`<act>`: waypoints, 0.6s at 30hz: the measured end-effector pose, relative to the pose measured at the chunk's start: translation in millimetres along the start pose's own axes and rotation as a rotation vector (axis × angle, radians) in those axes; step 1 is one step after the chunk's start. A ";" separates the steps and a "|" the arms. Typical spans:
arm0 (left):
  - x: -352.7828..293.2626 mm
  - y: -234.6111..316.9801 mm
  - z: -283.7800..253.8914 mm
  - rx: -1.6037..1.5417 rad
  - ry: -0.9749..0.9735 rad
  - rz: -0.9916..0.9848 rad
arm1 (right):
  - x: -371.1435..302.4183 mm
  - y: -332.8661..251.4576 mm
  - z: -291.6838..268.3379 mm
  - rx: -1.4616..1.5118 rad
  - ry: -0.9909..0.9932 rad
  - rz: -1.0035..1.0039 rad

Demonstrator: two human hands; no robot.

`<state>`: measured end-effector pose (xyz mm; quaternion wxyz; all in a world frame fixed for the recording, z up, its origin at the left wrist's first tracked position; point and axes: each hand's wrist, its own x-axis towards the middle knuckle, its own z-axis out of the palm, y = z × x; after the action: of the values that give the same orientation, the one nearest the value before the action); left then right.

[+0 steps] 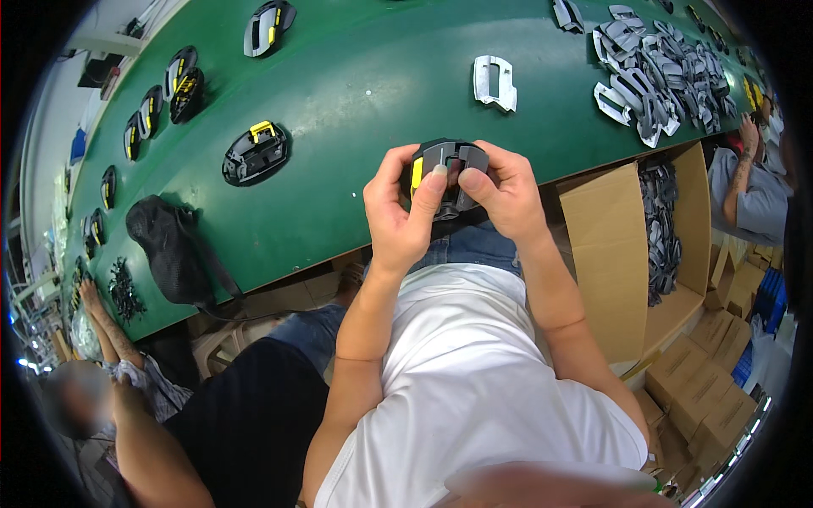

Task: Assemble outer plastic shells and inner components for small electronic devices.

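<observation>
Both my hands hold a rounded black-and-grey plastic housing (450, 173) with a yellow strip on its left side, just over the table's near edge. My left hand (405, 203) wraps its left side, thumb on the front face. My right hand (508, 190) grips the other side, its thumb pressed near the middle slot. Beyond them a grey frame-shaped plastic part (494, 83) lies alone on the green table (356, 127). An open black housing (256, 154) with a yellow piece rests left of my hands. What my fingers do behind the held housing is hidden.
Grey plastic parts (652, 72) are heaped at the far right. A cardboard box (605, 245) of dark parts stands at my right. Several housings (186, 85), a black mesh bag (165, 250) and small black pieces (125, 292) lie left. Other people sit on both sides.
</observation>
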<state>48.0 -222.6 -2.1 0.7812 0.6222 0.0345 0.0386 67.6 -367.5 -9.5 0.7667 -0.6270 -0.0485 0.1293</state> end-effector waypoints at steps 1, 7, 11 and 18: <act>-1.0 -1.8 -1.8 0.001 0.000 0.000 | -0.2 -2.0 -2.1 0.023 -0.060 0.028; 2.5 -8.3 -10.4 0.334 -0.094 0.392 | -4.2 -4.7 -11.8 0.107 -0.167 -0.079; 0.7 -1.4 -8.6 0.314 -0.138 0.460 | -9.6 -18.4 -11.8 -0.061 -0.150 -0.098; 1.6 -6.1 -11.3 0.299 -0.170 0.369 | -11.9 -12.3 -8.8 -0.059 -0.083 -0.193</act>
<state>48.6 -212.9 -10.6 0.6604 0.7275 -0.1401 0.1228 59.9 -381.1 1.7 0.7540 -0.6359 -0.1441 0.0794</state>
